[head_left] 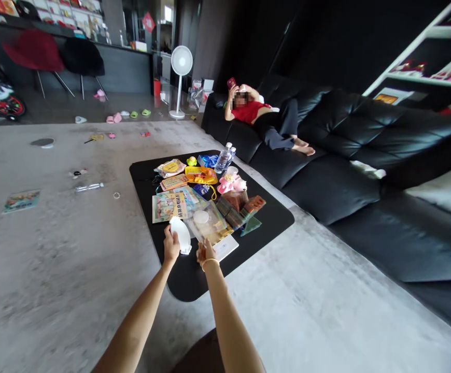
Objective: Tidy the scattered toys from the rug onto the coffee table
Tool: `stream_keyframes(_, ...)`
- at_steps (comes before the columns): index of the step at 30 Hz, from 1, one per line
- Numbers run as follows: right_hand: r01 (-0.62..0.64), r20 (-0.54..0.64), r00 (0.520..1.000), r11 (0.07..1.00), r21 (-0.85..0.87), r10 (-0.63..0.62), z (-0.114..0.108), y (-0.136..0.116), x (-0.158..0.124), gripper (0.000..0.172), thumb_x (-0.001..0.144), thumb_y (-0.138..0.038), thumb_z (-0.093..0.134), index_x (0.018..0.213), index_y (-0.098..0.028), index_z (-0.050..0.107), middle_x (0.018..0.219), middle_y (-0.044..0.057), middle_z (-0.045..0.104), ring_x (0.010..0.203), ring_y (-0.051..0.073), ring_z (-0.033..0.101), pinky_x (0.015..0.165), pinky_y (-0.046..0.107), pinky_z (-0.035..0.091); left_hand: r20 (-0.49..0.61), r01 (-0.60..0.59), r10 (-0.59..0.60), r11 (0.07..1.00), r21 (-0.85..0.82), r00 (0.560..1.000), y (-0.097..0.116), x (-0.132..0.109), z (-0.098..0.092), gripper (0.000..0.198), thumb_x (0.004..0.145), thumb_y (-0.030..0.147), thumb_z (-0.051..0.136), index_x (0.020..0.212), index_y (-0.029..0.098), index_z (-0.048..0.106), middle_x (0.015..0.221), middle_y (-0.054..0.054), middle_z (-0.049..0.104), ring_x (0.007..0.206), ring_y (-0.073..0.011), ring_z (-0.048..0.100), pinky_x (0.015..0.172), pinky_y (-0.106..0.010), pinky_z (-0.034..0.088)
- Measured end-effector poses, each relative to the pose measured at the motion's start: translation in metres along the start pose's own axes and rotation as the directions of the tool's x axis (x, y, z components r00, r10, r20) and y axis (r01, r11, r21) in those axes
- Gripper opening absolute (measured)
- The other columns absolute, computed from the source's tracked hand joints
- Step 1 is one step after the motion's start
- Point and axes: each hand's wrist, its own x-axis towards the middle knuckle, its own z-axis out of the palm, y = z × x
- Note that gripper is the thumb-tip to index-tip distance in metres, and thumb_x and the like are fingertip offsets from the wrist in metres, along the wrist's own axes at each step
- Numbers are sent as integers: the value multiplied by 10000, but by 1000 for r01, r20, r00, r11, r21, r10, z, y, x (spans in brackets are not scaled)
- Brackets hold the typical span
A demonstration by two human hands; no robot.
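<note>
My left hand (pixel 171 245) is closed on a white oval dish (pixel 181 235) with small lugs at its ends, tilted up above the table's left edge. Close by, my right hand (pixel 205 252), with a bracelet at the wrist, has its fingers curled at the near edge of a clear plastic pouch (pixel 209 220). What those fingers hold, if anything, is hidden. A flat white box (pixel 226 248) lies just right of that hand, partly under the pouch. Beyond the dish lies a picture book (pixel 168 206). Dark and reddish blocks (pixel 233 217) stand right of the pouch.
The black table (pixel 274 216) also bears water bottles (pixel 223 159), an orange tray (pixel 201 175), a wipes pack (pixel 170 167) and pink toys (pixel 230 183). A person (pixel 254 111) lies on the black sofa (pixel 314 176). A white fan (pixel 181 60) stands behind; a bottle (pixel 89 187) is on the floor.
</note>
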Motion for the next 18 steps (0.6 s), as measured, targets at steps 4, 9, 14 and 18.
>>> stream_keyframes(4, -47, 119, 993, 978, 203, 23, 7, 6, -6, 304, 585, -296, 819, 728, -214, 563, 656, -9, 677, 609, 151, 664, 569, 263, 575, -72, -20, 21, 1000, 12, 997, -5, 1, -1, 390, 946, 270, 398, 1301, 127, 474, 1121, -185, 713, 1006, -286, 705, 836, -366, 543)
stream_keyframes(9, -40, 258, 965, 949, 311, -43, -5, 27, -16, 427, 468, -232, 864, 834, -206, 645, 843, 2, 736, 846, 175, 708, 787, 277, 591, -110, -47, 51, 998, 40, 993, -15, 4, -1, 379, 940, 253, 403, 1295, 146, 480, 1140, -161, 709, 1015, -260, 695, 862, -347, 531)
stream_keyframes(14, 171, 204, 960, 977, 124, -194, -19, 51, -34, 362, 540, -416, 830, 802, -256, 638, 774, -6, 718, 793, 223, 701, 736, 369, 595, -70, -66, 70, 996, 60, 995, -15, 2, -5, 376, 938, 259, 396, 1273, 122, 499, 1113, -188, 708, 1005, -279, 696, 849, -359, 532)
stream_keyframes(18, 428, 71, 901, 904, 5, -427, -22, -12, -15, 189, 672, -402, 750, 745, -284, 621, 836, -3, 716, 912, 255, 677, 767, 401, 574, -7, -67, 67, 997, 25, 998, -12, 0, -7, 370, 919, 236, 423, 1266, 130, 493, 1138, -200, 700, 1039, -290, 688, 883, -390, 526)
